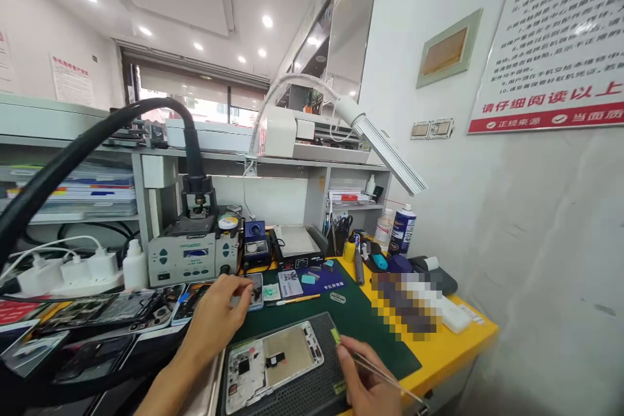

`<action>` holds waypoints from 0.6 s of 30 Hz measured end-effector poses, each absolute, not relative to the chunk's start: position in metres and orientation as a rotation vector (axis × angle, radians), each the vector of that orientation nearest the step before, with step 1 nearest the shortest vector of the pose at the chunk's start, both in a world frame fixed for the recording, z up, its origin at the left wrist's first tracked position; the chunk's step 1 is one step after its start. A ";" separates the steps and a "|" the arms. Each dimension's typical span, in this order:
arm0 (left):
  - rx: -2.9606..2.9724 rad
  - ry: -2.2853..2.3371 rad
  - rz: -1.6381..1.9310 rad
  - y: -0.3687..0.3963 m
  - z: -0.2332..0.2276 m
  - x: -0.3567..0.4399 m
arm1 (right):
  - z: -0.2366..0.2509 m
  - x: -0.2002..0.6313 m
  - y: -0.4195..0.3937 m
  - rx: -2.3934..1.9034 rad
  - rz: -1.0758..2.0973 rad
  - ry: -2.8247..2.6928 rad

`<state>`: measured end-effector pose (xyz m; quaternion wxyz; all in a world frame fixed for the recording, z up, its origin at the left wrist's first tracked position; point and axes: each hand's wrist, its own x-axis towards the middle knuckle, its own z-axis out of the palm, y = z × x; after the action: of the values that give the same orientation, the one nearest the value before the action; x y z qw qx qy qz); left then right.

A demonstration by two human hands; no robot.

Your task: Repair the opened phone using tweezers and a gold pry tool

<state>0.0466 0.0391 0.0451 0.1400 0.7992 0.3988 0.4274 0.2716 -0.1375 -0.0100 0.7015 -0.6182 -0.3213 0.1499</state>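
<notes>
Head view. Opened phone (295,348) flat on a dark pad (319,325), long axis slanting from near left to far right. Right hand (365,385) nearer to it: fingertips just off the phone's right end, apart from it, pinched on tweezers (385,374) that run away from the phone, toward near right. From those fingers the phone lies left. Left hand (225,312) past the phone's far left, by a small box (257,299) — thumb and forefinger bent toward each other; cannot tell if they grip anything.

Surface: green mat (387,351) under the pad, yellow worktop (468,338) showing right of the phone. Handsets (117,309) heaped left of it.

Room: grey station (188,257) and lamp (390,149) beyond the phone; pale wall (536,240) to its right.
</notes>
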 end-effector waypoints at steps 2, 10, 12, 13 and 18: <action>2.276 1.178 1.275 0.042 0.044 0.046 | -0.005 0.272 -0.139 -1.384 0.337 -0.713; 2.181 1.161 1.306 0.037 0.042 0.055 | 0.015 0.270 -0.137 -1.390 0.376 -0.656; 2.178 1.127 1.289 0.034 0.042 0.058 | 0.019 0.271 -0.135 -1.393 0.417 -0.653; 2.176 1.112 1.278 0.033 0.042 0.059 | 0.022 0.272 -0.134 -1.398 0.447 -0.654; 2.185 1.045 1.255 0.027 0.042 0.065 | 0.039 0.276 -0.128 -1.396 0.635 -0.682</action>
<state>0.0646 0.0270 0.0423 0.2054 0.7839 0.3751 0.4502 0.2759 -0.1279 0.0388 0.6680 -0.6189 -0.3025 0.2813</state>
